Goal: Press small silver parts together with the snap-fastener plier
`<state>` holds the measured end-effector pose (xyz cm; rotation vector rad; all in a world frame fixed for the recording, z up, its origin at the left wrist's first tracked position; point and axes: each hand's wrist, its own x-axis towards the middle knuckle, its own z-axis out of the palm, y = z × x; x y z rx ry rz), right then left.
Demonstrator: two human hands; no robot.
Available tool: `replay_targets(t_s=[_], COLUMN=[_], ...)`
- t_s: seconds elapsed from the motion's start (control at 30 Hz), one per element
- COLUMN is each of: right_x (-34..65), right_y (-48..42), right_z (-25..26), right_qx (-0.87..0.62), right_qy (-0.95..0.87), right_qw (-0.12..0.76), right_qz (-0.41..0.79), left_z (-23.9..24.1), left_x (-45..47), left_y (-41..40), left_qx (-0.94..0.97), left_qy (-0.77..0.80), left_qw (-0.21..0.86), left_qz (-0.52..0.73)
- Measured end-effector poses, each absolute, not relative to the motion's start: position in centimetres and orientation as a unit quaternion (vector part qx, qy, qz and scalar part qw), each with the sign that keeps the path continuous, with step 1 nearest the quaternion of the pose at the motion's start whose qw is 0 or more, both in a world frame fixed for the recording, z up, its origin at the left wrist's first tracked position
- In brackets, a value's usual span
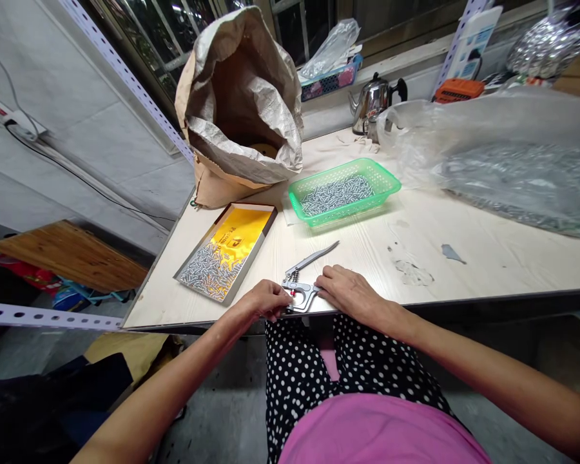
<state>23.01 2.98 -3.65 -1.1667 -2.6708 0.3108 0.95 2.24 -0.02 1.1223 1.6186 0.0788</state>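
Note:
A small metal toggle clamp [303, 283] with a long lever and a red spot sits at the table's front edge. My left hand [263, 300] is closed in a pinch at the clamp's left side; what it pinches is too small to make out. My right hand [350, 290] rests on the clamp's right side, fingers curled over its base. Left of my hands lies a yellow-lined tray [249, 222] with several small metal pins. Behind the clamp stands a green basket [389, 183] full of the same pins.
A big open paper sack [241, 103] stands at the table's back left. A clear plastic bag [512, 161] of metal parts covers the right side. A steel kettle [373, 100] sits at the back. The table edge runs just under my hands.

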Motion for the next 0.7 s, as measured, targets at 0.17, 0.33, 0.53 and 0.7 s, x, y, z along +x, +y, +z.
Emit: replay_targets(t_s=[0.17,0.33,0.53,0.7], right_x=[24.6,25.0,24.3,24.2], right_y=[5.2,8.0,8.3,7.1], right_z=[-3.9,-3.9,-3.5,-3.0], right_qx=[-0.385,-0.366,-0.359,-0.374], right_qy=[-0.91,-0.923,-0.928,-0.92], right_qw=[0.121,0.039,0.049,0.066], right_qz=[0.091,0.113,0.093,0.095], left_z=[-0.1,0.0,0.2,0.2], left_x=[1.0,1.2,1.2,1.2], left_y=[2.0,2.1,2.1,1.1], left_qx=[0.461,0.464,0.456,0.528], left_qy=[0.688,0.694,0.701,0.72], left_qw=[0.559,0.55,0.547,0.45], left_qz=[0.043,0.032,0.032,0.01])
